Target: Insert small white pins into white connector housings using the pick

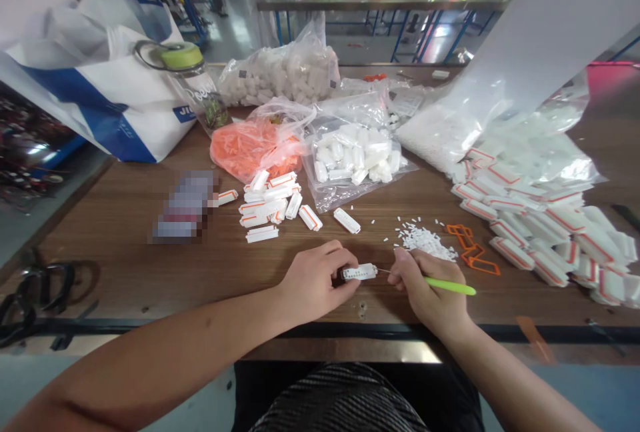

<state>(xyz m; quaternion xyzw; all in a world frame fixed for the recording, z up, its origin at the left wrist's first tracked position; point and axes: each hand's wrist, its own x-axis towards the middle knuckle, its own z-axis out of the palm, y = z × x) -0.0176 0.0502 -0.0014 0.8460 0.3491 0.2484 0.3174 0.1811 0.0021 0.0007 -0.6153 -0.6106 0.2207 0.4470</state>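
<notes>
Between its thumb and fingers my left hand (320, 280) grips a small white connector housing (361, 273) with rows of dark holes on its face, held just above the brown table. My right hand (425, 282) is closed around a thin tool with a bright green handle (453, 285). The tool's fine metal tip points left and reaches the housing's right end; whether it touches is too small to tell. Just beyond the right hand lies a heap of tiny white plugs (425, 240). One white housing (347, 221) rests alone on the table past my left hand.
Several white housings with orange seals (273, 202) are piled mid-left, and a larger pile (540, 219) lies right. Orange seal rings (470, 252) lie loose. Behind are a bag of orange seals (250, 145), a bag of white parts (355, 152) and a green-lidded bottle (193, 79).
</notes>
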